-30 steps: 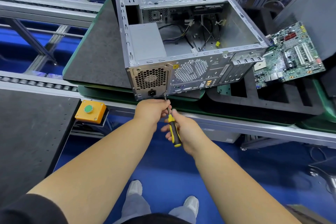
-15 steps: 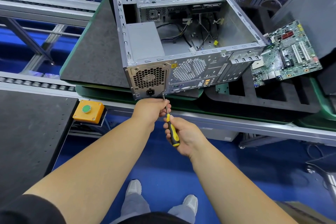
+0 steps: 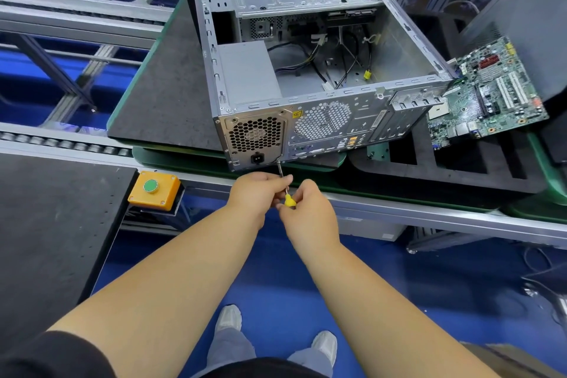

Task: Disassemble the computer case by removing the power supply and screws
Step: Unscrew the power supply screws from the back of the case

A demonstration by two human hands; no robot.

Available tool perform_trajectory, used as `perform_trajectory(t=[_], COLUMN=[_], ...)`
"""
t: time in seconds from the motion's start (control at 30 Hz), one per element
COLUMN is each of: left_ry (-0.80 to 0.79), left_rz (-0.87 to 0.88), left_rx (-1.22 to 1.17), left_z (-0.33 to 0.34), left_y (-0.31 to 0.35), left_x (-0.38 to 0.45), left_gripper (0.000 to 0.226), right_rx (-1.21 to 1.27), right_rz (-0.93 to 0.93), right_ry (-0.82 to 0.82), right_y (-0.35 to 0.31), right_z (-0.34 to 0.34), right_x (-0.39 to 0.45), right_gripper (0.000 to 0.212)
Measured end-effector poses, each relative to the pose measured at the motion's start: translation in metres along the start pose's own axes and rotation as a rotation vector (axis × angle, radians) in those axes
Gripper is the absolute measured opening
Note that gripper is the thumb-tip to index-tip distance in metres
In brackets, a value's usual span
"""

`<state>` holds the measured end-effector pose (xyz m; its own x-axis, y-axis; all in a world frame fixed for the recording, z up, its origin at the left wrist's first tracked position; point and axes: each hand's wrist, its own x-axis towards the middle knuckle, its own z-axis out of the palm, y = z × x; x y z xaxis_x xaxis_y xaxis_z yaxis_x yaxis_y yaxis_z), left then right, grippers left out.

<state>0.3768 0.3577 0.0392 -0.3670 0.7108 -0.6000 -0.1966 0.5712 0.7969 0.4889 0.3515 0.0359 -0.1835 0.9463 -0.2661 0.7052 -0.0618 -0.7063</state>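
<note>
At the assembly line, my right hand point(image 3: 308, 212) grips the yellow-handled screwdriver point(image 3: 285, 190), its tip set against the lower rear corner of the computer case point(image 3: 310, 70), just beside the power supply point(image 3: 254, 138). My left hand point(image 3: 256, 193) pinches the screwdriver's metal shaft. The open case lies on a dark mat point(image 3: 162, 92), the power supply seated in its near left corner. A motherboard point(image 3: 487, 95) rests to the right.
</note>
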Motion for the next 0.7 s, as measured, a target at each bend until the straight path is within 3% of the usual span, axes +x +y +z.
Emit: perform_trajectory(t=[0.13,0.23,0.3,0.57,0.7], left_ry=[0.017,0.010,0.005,-0.039,-0.085], left_rz=[0.046,0.050,0.050,0.018,-0.028], left_rx=[-0.013,0.004,0.015,-0.027,-0.032], left_z=[-0.001,-0.001,-0.001,0.002,0.001], left_y=[0.003,0.003,0.003,0.009,0.013], left_x=[-0.001,-0.001,-0.001,-0.004,-0.006], left_gripper=[0.013,0.015,0.018,0.016,0.018], right_rx=[0.375,0.730,0.869,0.833,0.765], right_rz=[0.226,0.446,0.485,0.435,0.377], right_ry=[-0.236,-0.423,-0.486,-0.394,-0.322], right_y=[-0.002,-0.003,-0.001,0.006,0.007], right_z=[-0.010,-0.022,-0.027,-0.021,-0.013], right_x=[0.001,0.000,0.001,0.007,0.007], right_gripper=[0.023,0.043,0.045,0.014,0.017])
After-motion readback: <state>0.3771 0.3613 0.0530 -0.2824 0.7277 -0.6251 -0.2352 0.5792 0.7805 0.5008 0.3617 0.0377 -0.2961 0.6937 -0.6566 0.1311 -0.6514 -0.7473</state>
